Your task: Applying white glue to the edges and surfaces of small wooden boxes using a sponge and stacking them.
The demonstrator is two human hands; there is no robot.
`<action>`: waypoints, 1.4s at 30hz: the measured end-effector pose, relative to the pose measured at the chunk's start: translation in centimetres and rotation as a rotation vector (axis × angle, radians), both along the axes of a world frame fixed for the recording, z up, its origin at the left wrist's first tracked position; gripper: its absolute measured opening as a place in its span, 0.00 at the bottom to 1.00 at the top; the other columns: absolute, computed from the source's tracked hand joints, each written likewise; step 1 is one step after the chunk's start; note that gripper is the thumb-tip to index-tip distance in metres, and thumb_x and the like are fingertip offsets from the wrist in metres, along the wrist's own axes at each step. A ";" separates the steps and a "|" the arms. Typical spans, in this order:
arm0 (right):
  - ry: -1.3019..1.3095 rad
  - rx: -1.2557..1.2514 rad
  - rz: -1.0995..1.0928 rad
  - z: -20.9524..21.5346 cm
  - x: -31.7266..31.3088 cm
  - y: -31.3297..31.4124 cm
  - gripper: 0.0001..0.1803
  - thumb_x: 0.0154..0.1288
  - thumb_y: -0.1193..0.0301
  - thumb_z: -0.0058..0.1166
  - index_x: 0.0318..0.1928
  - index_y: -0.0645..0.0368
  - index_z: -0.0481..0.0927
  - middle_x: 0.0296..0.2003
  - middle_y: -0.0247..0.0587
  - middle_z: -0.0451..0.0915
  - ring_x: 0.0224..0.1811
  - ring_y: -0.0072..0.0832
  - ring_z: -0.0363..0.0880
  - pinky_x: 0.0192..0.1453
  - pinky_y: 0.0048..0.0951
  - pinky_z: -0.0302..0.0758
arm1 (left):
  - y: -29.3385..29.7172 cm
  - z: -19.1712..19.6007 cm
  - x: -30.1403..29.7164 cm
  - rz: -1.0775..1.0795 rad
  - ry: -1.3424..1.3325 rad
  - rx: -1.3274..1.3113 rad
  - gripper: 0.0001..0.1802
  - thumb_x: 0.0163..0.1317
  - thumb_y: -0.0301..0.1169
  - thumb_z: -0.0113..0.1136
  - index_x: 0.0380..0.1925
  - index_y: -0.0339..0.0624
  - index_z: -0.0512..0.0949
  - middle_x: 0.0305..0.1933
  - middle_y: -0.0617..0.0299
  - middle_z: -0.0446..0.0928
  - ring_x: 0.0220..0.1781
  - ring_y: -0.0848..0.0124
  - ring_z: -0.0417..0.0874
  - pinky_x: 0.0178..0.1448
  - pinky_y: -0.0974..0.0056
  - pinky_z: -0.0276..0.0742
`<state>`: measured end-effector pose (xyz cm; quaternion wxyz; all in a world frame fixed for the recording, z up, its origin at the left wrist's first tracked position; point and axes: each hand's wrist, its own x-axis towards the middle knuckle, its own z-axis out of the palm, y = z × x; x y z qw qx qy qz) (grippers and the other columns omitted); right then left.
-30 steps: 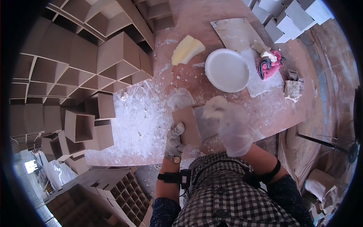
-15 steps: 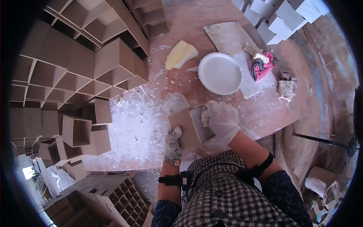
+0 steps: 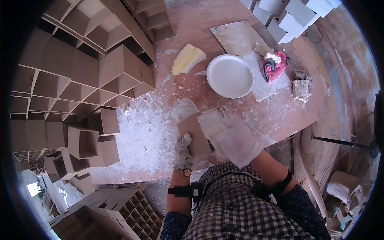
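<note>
A flat brown clay slab (image 3: 193, 131) lies at the near edge of a dusty reddish table (image 3: 192, 24). My left hand (image 3: 183, 152), in a dirty fabric glove, grips the slab's left near edge. Gloved in white and blurred, my right hand (image 3: 231, 138) presses flat on the slab's right part and covers it. White powder (image 3: 148, 136) is spread over the tabletop left of the slab.
A white round plate (image 3: 229, 76) sits beyond the slab beside a yellow sponge (image 3: 187, 59). A pink rag (image 3: 274, 66) rests on a grey board (image 3: 240, 36). Stacked brown clay boxes (image 3: 80, 80) fill the left side. Pale boxes (image 3: 288, 12) stand far right.
My right hand has slid along the slab toward me and to the right. The left hand keeps its hold on the slab's edge.
</note>
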<state>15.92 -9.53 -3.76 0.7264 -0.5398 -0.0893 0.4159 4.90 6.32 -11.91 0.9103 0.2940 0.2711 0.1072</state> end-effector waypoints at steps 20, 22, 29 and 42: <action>-0.754 -0.069 -0.062 3.1 -3.3 1.6 0.04 0.58 0.78 0.48 0.27 0.61 0.71 0.31 0.44 0.73 0.39 0.41 0.72 0.49 0.38 0.66 | 0.0 0.1 0.0 -0.005 0.008 -0.037 0.32 0.51 0.37 0.69 0.54 0.34 0.70 0.50 0.55 0.76 0.47 0.63 0.80 0.51 0.61 0.80; -1.302 -0.250 0.040 0.5 -2.5 -1.7 0.04 0.57 0.78 0.49 0.26 0.61 0.71 0.30 0.43 0.73 0.40 0.41 0.72 0.48 0.38 0.68 | -0.1 0.4 0.1 -0.002 -0.055 -0.071 0.32 0.51 0.37 0.69 0.53 0.34 0.70 0.49 0.55 0.76 0.47 0.63 0.80 0.51 0.61 0.80; -1.027 -0.108 -0.008 1.2 2.7 0.3 0.17 0.56 0.73 0.50 0.47 0.61 0.72 0.40 0.44 0.75 0.55 0.42 0.71 0.58 0.40 0.69 | 0.7 -0.8 -0.5 -0.056 -0.007 -0.018 0.34 0.52 0.40 0.68 0.55 0.34 0.68 0.52 0.55 0.75 0.50 0.62 0.79 0.54 0.58 0.78; -1.440 -0.236 0.114 -0.5 4.7 3.1 0.21 0.50 0.76 0.50 0.49 0.60 0.71 0.50 0.48 0.73 0.59 0.47 0.67 0.58 0.38 0.70 | 0.0 -0.5 0.6 -0.050 -0.014 0.066 0.33 0.51 0.39 0.68 0.55 0.36 0.69 0.50 0.55 0.76 0.49 0.63 0.80 0.50 0.59 0.80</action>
